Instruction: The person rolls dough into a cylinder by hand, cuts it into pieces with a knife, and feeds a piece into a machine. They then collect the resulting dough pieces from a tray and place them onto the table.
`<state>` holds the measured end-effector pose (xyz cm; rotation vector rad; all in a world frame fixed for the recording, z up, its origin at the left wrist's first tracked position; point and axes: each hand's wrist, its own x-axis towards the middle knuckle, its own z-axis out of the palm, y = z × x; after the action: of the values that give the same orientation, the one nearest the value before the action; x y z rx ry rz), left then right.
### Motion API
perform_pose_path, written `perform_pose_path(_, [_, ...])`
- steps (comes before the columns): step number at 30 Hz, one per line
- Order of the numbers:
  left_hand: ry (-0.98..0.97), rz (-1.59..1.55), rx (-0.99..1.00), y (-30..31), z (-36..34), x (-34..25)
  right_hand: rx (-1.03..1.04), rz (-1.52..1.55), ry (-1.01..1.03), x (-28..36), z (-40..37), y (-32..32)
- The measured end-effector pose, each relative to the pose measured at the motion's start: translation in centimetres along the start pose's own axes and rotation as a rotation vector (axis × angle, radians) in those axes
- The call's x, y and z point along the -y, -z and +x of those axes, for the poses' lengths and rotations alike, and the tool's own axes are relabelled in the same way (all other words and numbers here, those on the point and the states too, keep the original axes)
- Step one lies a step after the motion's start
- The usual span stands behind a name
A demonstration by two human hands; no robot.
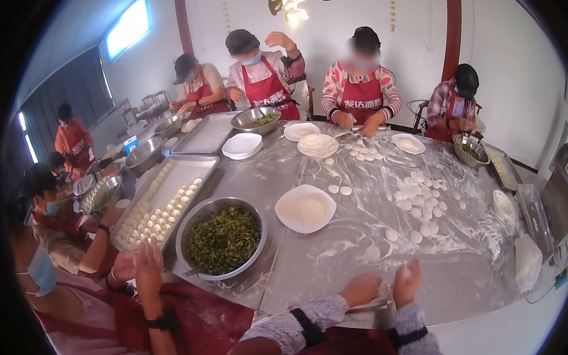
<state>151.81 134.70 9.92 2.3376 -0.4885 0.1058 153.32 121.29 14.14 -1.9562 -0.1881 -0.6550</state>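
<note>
My left hand (362, 290) is closed just above the near table edge, beside a pale, flat-looking strip (371, 304) whose kind I cannot make out. Close to it on the right, my right hand (407, 282) is raised with curled fingers. A whitish spot shows at its top, too small to name. Beyond my hands lie several small round dough pieces (416, 237) on the floured steel table (331, 267), with a larger pile (421, 196) further back. A square white plate of flour (305, 209) is ahead to the left.
A steel bowl of chopped green filling (222, 239) stands left of me, by a tray of shaped dumplings (164, 201). At my left a co-worker's raised hands (144, 269) are close. Other co-workers in red aprons sit around the table. A white bag (527, 264) lies at right.
</note>
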Motion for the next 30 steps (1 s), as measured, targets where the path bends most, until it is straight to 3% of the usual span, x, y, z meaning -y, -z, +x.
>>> perform_pose_path(2, [0.030, -0.027, 0.044, 1.1, -1.0, 0.9, -0.026, -0.012, -0.004, -0.4, -1.8, 1.8])
perform_pose_path(4, [0.082, -0.057, 0.074, 1.8, -1.2, 0.8, 0.008, 0.213, -0.241, -0.8, -3.4, 2.7])
perform_pose_path(5, [0.141, -0.094, 0.111, 1.7, -1.8, 0.3, 0.004, 0.204, -0.261, -0.5, -3.2, 2.4])
perform_pose_path(7, [0.145, -0.102, 0.087, 1.6, -1.3, -1.5, -0.048, -0.061, 0.085, 0.9, -0.2, 0.4])
perform_pose_path(11, [0.108, -0.128, -0.101, 0.5, 0.1, -2.6, 0.000, -0.008, -0.010, 1.3, 1.5, -1.3])
perform_pose_path(13, [0.031, -0.077, -0.065, 0.5, -0.4, -0.8, 0.034, -0.018, -0.049, 0.4, 0.3, 0.1])
perform_pose_path(14, [-0.043, -0.023, -0.022, 0.5, -0.7, 0.1, -0.080, -0.046, 0.111, 0.6, -0.7, 0.9])
perform_pose_path(15, [-0.045, -0.021, -0.028, 0.8, -0.9, 0.5, -0.080, -0.044, 0.117, 0.3, -1.8, 1.6])
perform_pose_path(17, [0.077, -0.086, 0.021, 1.2, -1.4, 0.8, -0.035, 0.131, -0.212, -0.6, -3.4, 2.6])
perform_pose_path(18, [0.084, -0.090, 0.039, 1.4, -1.6, 0.1, -0.018, 0.004, -0.082, -0.6, -2.9, 2.5])
perform_pose_path(21, [0.116, -0.138, 0.052, 1.1, -0.6, -2.2, 0.053, -0.018, -0.124, -1.2, 0.4, -0.8])
perform_pose_path(24, [0.081, -0.110, -0.133, -0.1, 0.2, -2.1, -0.009, -0.032, -0.016, 0.3, 1.7, -2.0])
perform_pose_path(25, [0.083, -0.108, -0.142, -0.1, 0.1, -1.5, -0.004, -0.028, -0.009, 0.4, 1.3, -1.6])
perform_pose_path(27, [-0.031, 0.038, 0.049, 0.1, -0.3, 0.2, -0.035, -0.027, 0.029, 0.5, -0.5, 0.7])
perform_pose_path(30, [0.034, -0.066, -0.017, 1.1, -1.2, 0.7, -0.063, 0.033, -0.022, 0.8, -2.8, 2.9])
